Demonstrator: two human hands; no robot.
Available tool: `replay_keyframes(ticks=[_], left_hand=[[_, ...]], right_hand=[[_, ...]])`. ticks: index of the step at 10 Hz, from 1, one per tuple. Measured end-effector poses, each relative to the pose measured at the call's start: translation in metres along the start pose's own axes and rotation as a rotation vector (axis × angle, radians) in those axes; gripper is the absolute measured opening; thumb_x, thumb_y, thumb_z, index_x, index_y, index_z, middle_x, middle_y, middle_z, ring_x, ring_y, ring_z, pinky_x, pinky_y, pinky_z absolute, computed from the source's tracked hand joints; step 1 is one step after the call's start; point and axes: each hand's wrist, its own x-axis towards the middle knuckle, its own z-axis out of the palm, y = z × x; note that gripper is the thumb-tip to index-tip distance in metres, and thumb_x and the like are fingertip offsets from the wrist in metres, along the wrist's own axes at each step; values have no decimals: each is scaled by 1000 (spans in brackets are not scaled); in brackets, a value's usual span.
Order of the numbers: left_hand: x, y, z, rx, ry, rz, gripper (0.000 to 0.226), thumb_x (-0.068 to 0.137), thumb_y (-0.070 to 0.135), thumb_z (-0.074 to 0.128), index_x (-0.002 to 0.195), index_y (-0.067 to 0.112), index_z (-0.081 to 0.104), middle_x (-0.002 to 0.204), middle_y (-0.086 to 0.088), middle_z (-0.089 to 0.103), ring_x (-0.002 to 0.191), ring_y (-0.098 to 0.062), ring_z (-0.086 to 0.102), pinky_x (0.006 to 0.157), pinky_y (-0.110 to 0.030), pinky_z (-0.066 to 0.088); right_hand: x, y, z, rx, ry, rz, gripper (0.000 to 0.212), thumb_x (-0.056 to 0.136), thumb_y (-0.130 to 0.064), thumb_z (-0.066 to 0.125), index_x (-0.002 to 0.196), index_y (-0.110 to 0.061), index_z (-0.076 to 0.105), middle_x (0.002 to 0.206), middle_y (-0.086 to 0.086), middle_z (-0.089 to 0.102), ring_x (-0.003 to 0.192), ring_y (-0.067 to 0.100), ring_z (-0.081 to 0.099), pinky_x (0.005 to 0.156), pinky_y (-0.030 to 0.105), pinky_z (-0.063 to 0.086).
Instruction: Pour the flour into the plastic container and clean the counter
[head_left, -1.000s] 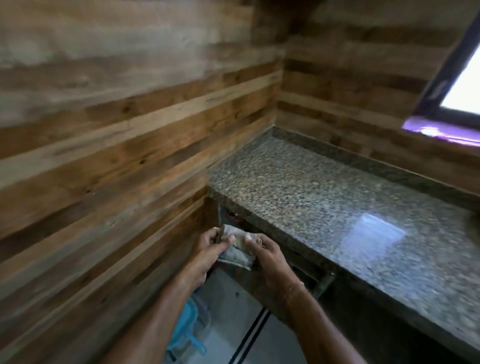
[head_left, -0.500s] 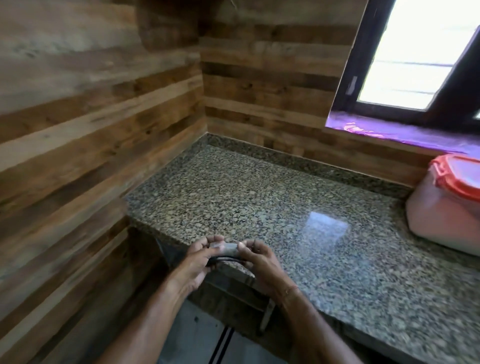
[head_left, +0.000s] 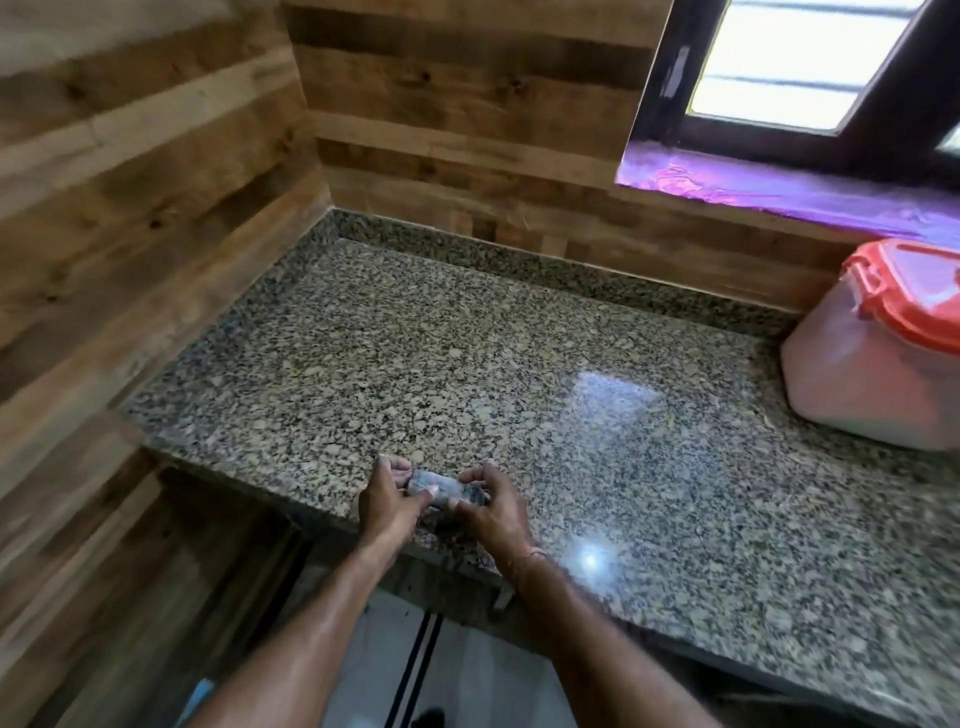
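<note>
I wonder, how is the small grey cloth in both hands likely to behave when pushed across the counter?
Probably floppy: the cloth is bunched into a roll between the left hand and right hand. Likely light, since both hands merely pinch it. It may slide easily on the glossy counter.

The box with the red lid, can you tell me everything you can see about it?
The plastic container is a see-through, milky-pink tub with rounded corners. Its red lid is on, with a clip showing at its left end. It stands upright on the speckled granite counter at the far right, below the window sill. The picture's edge cuts part of it off. Only the counter touches it. What is inside cannot be told.
</note>
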Motion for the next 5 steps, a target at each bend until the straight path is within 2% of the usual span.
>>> replay_keyframes(ticks=[1, 2, 3, 4, 5], left_hand=[[14, -13, 0, 203, -2, 104, 38, 77, 9, 86, 94, 28, 58, 101, 4, 70, 86, -15, 69, 61, -23, 50], [26, -27, 1, 251, -28, 121, 31, 78, 15, 86, 86, 32, 61, 108, 3, 69, 86, -12, 69, 57, -15, 42], [30, -30, -2, 265, -62, 158, 27, 79, 18, 85, 93, 29, 65, 110, 3, 67, 88, -11, 67, 57, -14, 41], [27, -25, -7, 271, -50, 209, 29, 79, 20, 85, 99, 28, 67, 115, 0, 61, 94, -16, 63, 63, -23, 49], [20, -13, -12, 310, -10, 242, 31, 82, 21, 82, 106, 31, 64, 121, -2, 56, 102, -20, 56, 74, -35, 53]], right_hand=[[13, 11, 13, -225, 43, -21, 22, 84, -15, 82, 101, -19, 68, 113, -3, 54, 90, 14, 62, 71, 27, 64], [15, 20, 24, -261, 50, -29, 24, 88, -15, 77, 90, -35, 63, 119, 4, 46, 102, 23, 60, 74, 34, 66], [13, 19, 23, -311, 55, -28, 23, 88, -16, 78, 102, -30, 66, 125, 3, 46, 113, 22, 57, 88, 33, 63], [8, 18, 9, -337, 112, -51, 35, 88, -19, 78, 121, -26, 65, 129, 4, 49, 120, 18, 51, 107, 34, 50], [-6, 10, -8, -285, 199, -51, 39, 89, -28, 78, 125, -24, 64, 126, 1, 50, 116, 17, 52, 101, 30, 47]])
